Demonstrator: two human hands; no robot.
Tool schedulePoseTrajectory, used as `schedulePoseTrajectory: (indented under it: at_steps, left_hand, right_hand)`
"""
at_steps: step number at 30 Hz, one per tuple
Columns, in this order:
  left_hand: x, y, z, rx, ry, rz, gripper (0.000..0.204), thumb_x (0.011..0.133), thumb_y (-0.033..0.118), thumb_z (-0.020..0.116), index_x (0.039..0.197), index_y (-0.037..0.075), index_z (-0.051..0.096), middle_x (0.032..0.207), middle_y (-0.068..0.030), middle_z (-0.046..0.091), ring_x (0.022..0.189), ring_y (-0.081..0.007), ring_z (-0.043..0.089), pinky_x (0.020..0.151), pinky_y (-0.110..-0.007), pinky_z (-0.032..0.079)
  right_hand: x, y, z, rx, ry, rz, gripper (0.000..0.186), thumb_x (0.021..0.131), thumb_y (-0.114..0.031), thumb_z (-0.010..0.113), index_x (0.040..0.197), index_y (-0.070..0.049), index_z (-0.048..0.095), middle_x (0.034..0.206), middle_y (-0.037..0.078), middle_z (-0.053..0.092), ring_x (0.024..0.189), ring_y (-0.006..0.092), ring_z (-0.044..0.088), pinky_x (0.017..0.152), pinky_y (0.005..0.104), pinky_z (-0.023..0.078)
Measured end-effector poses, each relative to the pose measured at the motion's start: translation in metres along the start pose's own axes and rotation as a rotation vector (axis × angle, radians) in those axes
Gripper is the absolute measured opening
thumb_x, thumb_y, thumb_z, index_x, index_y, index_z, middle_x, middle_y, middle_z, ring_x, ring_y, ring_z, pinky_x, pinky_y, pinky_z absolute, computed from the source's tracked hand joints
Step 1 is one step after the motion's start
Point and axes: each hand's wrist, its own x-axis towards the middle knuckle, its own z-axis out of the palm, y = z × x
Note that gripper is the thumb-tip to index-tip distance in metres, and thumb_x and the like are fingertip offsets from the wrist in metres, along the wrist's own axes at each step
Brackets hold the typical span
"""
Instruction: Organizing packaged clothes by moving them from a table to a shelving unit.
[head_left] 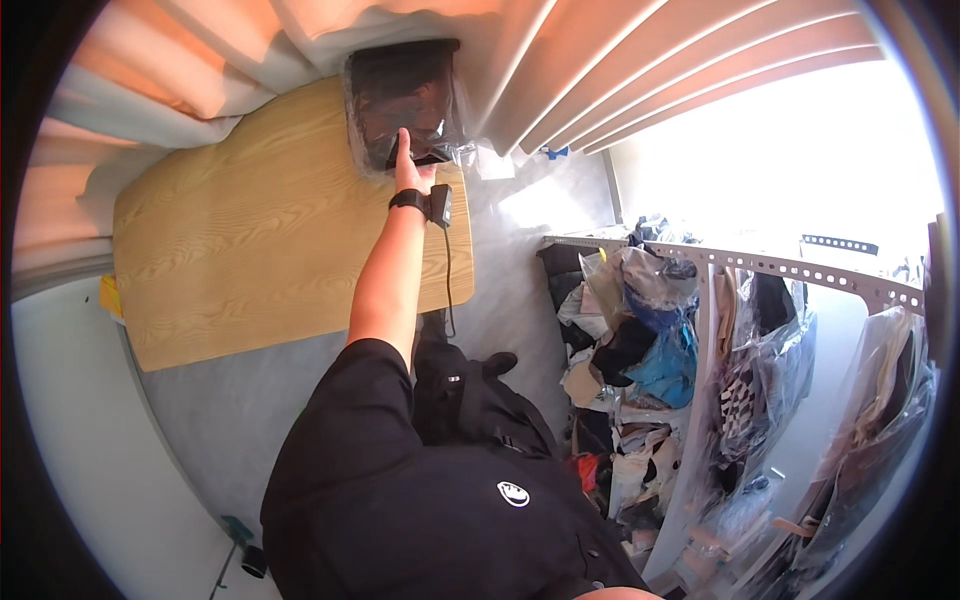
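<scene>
My left hand (415, 172) reaches far forward over the right end of the wooden tabletop. It grips the near edge of a clear plastic bag (408, 95) with a flat black item inside. The thumb lies along the top of the bag, and the other fingers are mostly hidden beneath it. The bag is held flat at the table's far right corner, close to the curtain. A black band with a small box and a cable (440, 205) circles my left wrist. My right hand is out of view.
The wood-grain table (240, 230) stands ahead on the left, over a grey floor (500, 250). Pale pleated curtains (620, 70) hang behind it. At right, a metal-edged shelf (760, 265) holds many bagged garments (660, 350). A white panel (80, 400) borders the left.
</scene>
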Motion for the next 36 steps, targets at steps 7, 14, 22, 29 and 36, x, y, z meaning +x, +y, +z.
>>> schedulePoseTrajectory:
  at_steps: [7,14,22,29,36]
  left_hand:
    - [0.005,0.004,0.011,-0.062,0.089,0.039,0.041,0.067,0.022,0.07,0.103,0.009,0.053,0.103,-0.0057,0.057,0.095,-0.0234,0.053,0.088,-0.039,0.039]
    - [0.012,0.0,0.016,-0.025,0.003,0.151,0.028,0.073,0.021,0.056,0.096,0.005,0.055,0.099,-0.0064,0.059,0.093,-0.0224,0.055,0.085,-0.035,0.041]
    - [-0.053,0.002,-0.029,0.115,0.041,0.009,0.021,0.072,0.022,0.058,0.087,0.008,0.057,0.092,-0.0038,0.061,0.086,-0.02,0.058,0.078,-0.033,0.046]
    - [-0.215,-0.027,-0.087,0.185,0.071,-0.149,0.021,0.074,0.026,0.056,0.086,0.008,0.058,0.088,-0.0036,0.062,0.083,-0.0179,0.059,0.073,-0.03,0.047]
    - [-0.374,-0.092,-0.127,0.33,-0.138,-0.332,0.034,0.073,0.026,0.055,0.098,0.002,0.057,0.1,-0.0073,0.059,0.092,-0.0204,0.055,0.082,-0.032,0.042]
  right_hand:
    - [-0.021,0.02,0.023,-0.005,0.025,0.13,0.031,0.075,-0.007,0.053,0.103,0.004,0.051,0.096,0.014,0.057,0.088,0.0196,0.056,0.078,0.0287,0.043]
    - [-0.023,0.014,0.026,-0.022,0.005,0.147,0.031,0.074,-0.007,0.054,0.104,0.004,0.051,0.097,0.013,0.057,0.089,0.0196,0.055,0.079,0.0287,0.043]
    - [-0.01,-0.05,0.006,-0.016,-0.103,0.133,0.03,0.075,-0.005,0.054,0.103,0.002,0.052,0.098,0.012,0.057,0.089,0.0191,0.056,0.078,0.029,0.044]
    - [0.044,-0.11,-0.012,0.061,-0.145,-0.023,0.025,0.076,-0.003,0.052,0.102,-0.001,0.049,0.082,0.004,0.055,0.076,0.0118,0.053,0.068,0.0255,0.045]
    - [0.027,-0.226,-0.062,0.253,-0.601,-0.283,0.043,0.083,-0.02,0.055,0.119,-0.001,0.042,0.114,0.012,0.051,0.108,0.0198,0.047,0.09,0.0316,0.038]
